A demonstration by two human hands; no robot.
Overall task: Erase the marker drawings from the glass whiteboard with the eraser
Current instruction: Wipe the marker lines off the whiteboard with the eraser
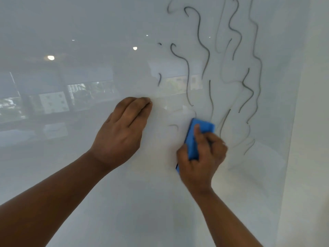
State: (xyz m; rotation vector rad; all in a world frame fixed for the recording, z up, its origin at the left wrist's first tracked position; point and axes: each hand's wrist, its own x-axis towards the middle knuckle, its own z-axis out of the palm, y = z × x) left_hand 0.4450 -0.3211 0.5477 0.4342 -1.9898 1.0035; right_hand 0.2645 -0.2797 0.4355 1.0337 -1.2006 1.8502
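pressing one blue eraser in right hand grip; left hand flat, open on whiteboard.

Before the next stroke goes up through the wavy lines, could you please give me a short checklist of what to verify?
1. Grip on the blue eraser: right hand wraps around it. Ok.
2. Eraser against the glass whiteboard: appears pressed flat, though the image is blurred. Cannot tell.
3. Left hand clear of the stroke path: it rests flat on the glass, left of the eraser. Ok.
4. Marker lines remaining: many wavy strokes above and right of the eraser. Not ok, board unfinished.
5. Small leftover mark just left of the eraser: not yet wiped. Not ok.
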